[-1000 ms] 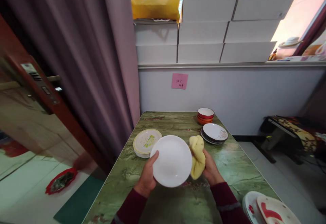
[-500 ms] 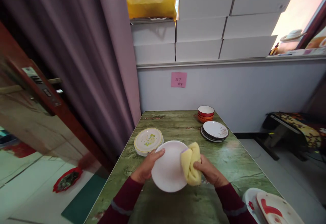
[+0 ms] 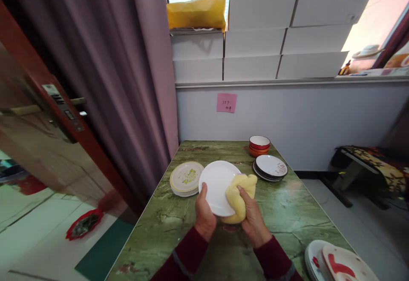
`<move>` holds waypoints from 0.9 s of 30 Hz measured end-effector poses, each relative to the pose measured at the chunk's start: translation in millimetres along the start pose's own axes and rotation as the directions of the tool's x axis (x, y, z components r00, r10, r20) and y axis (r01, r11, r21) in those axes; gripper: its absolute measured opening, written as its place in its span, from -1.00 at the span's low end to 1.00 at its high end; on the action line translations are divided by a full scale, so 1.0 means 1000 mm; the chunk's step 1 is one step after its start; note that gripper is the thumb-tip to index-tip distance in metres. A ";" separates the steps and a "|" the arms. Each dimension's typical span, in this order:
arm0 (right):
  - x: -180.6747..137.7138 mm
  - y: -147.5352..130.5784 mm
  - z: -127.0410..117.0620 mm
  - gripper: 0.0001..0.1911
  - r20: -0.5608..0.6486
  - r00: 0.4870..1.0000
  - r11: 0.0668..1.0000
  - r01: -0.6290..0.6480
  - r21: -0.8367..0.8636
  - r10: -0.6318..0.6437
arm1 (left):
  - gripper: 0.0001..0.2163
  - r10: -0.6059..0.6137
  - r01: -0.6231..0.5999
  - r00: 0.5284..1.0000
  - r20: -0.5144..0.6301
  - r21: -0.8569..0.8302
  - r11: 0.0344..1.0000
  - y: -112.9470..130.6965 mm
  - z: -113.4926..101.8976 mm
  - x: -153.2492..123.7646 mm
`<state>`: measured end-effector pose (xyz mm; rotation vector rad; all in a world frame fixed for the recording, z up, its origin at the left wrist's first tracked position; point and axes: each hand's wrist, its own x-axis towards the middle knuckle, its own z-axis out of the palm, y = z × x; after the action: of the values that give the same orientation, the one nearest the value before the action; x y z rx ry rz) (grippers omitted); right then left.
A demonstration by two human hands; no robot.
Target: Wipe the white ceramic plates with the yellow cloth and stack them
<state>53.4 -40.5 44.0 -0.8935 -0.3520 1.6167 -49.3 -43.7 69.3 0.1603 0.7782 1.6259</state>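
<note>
A plain white plate (image 3: 217,187) is held tilted above the middle of the table. My left hand (image 3: 205,215) grips its lower left edge, thumb on the upper face and the other fingers hidden behind. My right hand (image 3: 254,219) is closed around a folded yellow cloth (image 3: 238,200), which laps over the plate's right rim with the thumb pressed on top. Just left of the plate sits a stack of cream plates (image 3: 187,178) with a yellow rim and a green print.
Red and orange bowls (image 3: 259,144) are stacked at the far right of the green table (image 3: 179,221), behind dark-rimmed floral plates (image 3: 271,167). Plates with red patterns (image 3: 343,264) lie at the near right corner. A red basin (image 3: 84,225) is on the floor.
The white plate has moved up and slightly right, its tilt altered. My left hand has shifted to its lower edge, and the cloth now wraps the lower right rim.
</note>
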 end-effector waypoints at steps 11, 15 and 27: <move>0.020 0.007 -0.055 -0.39 -0.153 0.983 0.994 0.094 -0.059 -0.102 | -0.61 0.060 -0.160 0.981 0.187 0.588 0.793 -0.011 -0.044 -0.006; 0.020 -0.003 -0.072 -0.33 -0.126 0.990 0.986 0.039 -0.159 -0.059 | -0.54 -0.147 -0.079 0.968 0.204 0.801 0.593 0.016 -0.062 -0.004; -0.002 0.020 -0.052 -0.40 0.170 0.952 0.960 -0.226 -0.168 0.254 | -0.55 -0.128 -0.014 0.987 0.101 0.835 0.551 0.039 -0.109 -0.025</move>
<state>76.5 -60.3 -3.4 -0.9223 -0.5164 1.9288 -132.4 -109.5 16.4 0.9324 1.3842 1.0254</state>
